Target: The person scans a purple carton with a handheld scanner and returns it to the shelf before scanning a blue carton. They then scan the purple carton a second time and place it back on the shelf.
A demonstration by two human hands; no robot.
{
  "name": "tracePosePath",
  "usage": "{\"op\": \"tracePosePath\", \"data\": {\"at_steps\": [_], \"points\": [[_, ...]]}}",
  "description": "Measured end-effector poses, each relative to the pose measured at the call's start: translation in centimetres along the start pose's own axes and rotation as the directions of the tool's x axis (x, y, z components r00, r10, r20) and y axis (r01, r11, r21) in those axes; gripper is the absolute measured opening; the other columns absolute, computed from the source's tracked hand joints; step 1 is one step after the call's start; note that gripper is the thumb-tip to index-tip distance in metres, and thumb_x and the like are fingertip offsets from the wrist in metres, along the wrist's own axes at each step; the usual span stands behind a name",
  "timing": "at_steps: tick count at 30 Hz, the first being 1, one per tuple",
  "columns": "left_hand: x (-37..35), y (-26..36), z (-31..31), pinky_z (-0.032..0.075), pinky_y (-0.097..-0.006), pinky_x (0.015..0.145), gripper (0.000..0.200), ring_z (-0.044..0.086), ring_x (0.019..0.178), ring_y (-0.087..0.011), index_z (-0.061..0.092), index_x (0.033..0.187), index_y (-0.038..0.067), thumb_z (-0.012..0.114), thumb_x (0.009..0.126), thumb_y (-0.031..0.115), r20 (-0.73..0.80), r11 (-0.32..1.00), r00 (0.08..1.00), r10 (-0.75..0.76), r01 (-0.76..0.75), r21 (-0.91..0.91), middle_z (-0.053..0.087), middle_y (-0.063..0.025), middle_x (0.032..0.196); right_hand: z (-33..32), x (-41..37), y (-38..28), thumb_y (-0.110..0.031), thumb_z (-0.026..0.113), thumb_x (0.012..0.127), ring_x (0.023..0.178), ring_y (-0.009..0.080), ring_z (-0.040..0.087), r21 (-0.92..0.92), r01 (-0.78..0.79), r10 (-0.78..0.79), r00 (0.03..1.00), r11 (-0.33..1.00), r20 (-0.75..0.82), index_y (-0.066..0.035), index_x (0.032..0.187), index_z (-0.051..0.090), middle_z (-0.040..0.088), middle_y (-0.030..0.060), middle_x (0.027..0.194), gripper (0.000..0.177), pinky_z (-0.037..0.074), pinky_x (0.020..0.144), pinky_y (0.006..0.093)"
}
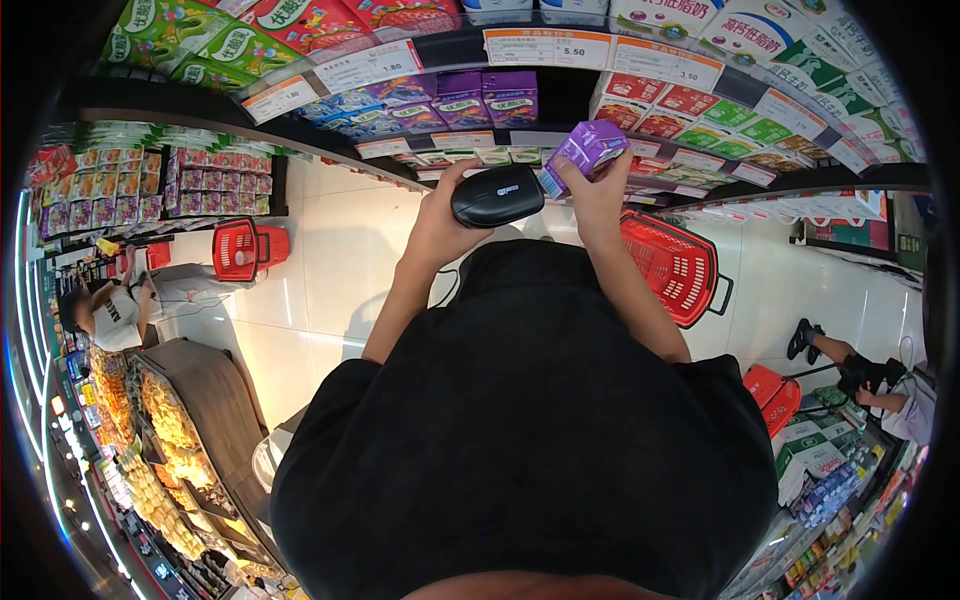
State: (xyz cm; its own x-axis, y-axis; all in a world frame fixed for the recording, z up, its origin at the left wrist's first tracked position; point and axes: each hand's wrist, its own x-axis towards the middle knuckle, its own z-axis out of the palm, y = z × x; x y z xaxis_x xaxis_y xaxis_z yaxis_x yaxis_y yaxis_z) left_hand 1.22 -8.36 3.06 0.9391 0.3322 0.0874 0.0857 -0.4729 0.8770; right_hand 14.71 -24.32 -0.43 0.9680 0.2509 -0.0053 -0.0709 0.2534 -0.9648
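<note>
My left hand (440,222) is wrapped round a black handheld barcode scanner (500,196), whose rounded top faces up. A thin dark cord shows below that wrist. In my right hand (600,197) is a purple drink carton (598,144), tilted, with its lower left corner close to the scanner's right end. A barcode-like patch shows on the carton near that corner. Both hands are in front of the shelf, where similar purple cartons (510,100) stand in a row. The scanner hides most of my left fingers.
Price labels (548,50) run along the shelf edges, with red and green cartons (690,110) to the right. A red basket (668,268) is on the floor by my right arm; another red basket (236,250) is at left. People are at both sides.
</note>
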Motion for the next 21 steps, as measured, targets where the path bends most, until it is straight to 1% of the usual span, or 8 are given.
{"op": "tracePosePath", "data": {"at_steps": [5,11,14,16,18,20,21], "points": [[-0.06,0.00,-0.10,0.050,-0.0319,0.082,0.084,0.064,0.098,-0.0250,0.039,0.131,0.007,0.077,0.056,-0.003,0.010,1.000,1.000,-0.016,0.016,-0.004,0.064,-0.0163,0.105,0.19,-0.08,-0.05,-0.009,0.076,0.072,0.088,0.0144,0.058,0.014,0.012,-0.012,1.000,1.000,-0.004,-0.003,0.119,0.035,0.054,0.0080,0.100,0.063,0.050,0.076,0.0287],[-0.09,-0.32,-0.05,0.050,-0.0316,0.082,0.083,0.064,0.098,-0.0245,0.040,0.130,0.007,0.077,0.057,-0.004,0.011,1.000,1.000,-0.002,0.002,-0.012,0.064,-0.0162,0.105,0.02,-0.04,0.11,-0.008,0.076,0.072,0.089,0.0142,0.057,-0.008,0.020,-0.020,1.000,1.000,-0.007,-0.003,0.119,0.035,0.053,0.0081,0.101,0.062,0.049,0.077,0.0287],[-0.09,-0.14,-0.07,0.049,-0.0314,0.082,0.082,0.064,0.098,-0.0243,0.040,0.130,0.007,0.076,0.057,-0.004,0.010,1.000,1.000,-0.011,0.011,0.013,0.064,-0.0162,0.105,0.10,-0.14,-0.15,-0.008,0.076,0.072,0.090,0.0144,0.057,0.040,-0.005,0.005,1.000,0.999,-0.006,-0.003,0.119,0.035,0.053,0.0082,0.102,0.063,0.049,0.079,0.0294],[-0.11,-0.11,-0.21,0.049,-0.0313,0.082,0.082,0.064,0.098,-0.0242,0.041,0.130,0.007,0.077,0.057,-0.003,0.015,1.000,1.000,-0.022,0.021,0.022,0.064,-0.0161,0.105,-0.05,-0.06,0.08,-0.009,0.077,0.072,0.090,0.0145,0.056,-0.036,0.021,-0.021,1.000,0.999,-0.021,-0.003,0.120,0.035,0.053,0.0083,0.102,0.064,0.048,0.080,0.0298],[-0.12,-0.12,-0.19,0.049,-0.0313,0.082,0.082,0.064,0.098,-0.0242,0.041,0.129,0.007,0.077,0.057,-0.003,0.019,0.999,0.999,-0.032,0.032,0.031,0.064,-0.0161,0.105,-0.09,-0.16,-0.09,-0.010,0.077,0.072,0.090,0.0145,0.056,-0.028,0.015,-0.016,1.000,0.999,-0.026,-0.003,0.120,0.035,0.053,0.0083,0.102,0.065,0.048,0.080,0.0298],[-0.10,-0.20,-0.15,0.051,-0.0353,0.079,0.075,0.066,0.093,-0.0331,0.044,0.125,0.010,0.077,0.059,0.003,-0.017,1.000,1.000,0.014,-0.014,-0.003,0.065,-0.0191,0.100,0.01,-0.19,-0.22,-0.010,0.077,0.072,0.090,0.0145,0.056,-0.019,0.011,-0.011,1.000,1.000,-0.028,-0.003,0.120,0.035,0.053,0.0083,0.102,0.065,0.047,0.080,0.0298],[-0.07,-0.09,-0.19,0.051,-0.0353,0.079,0.075,0.066,0.093,-0.0331,0.044,0.125,0.010,0.077,0.059,0.003,-0.018,1.000,1.000,0.015,-0.015,-0.003,0.065,-0.0191,0.100,0.05,-0.20,-0.21,-0.011,0.077,0.072,0.090,0.0146,0.056,0.000,0.011,-0.011,1.000,1.000,-0.027,-0.003,0.121,0.034,0.053,0.0083,0.102,0.065,0.047,0.080,0.0298]]}}
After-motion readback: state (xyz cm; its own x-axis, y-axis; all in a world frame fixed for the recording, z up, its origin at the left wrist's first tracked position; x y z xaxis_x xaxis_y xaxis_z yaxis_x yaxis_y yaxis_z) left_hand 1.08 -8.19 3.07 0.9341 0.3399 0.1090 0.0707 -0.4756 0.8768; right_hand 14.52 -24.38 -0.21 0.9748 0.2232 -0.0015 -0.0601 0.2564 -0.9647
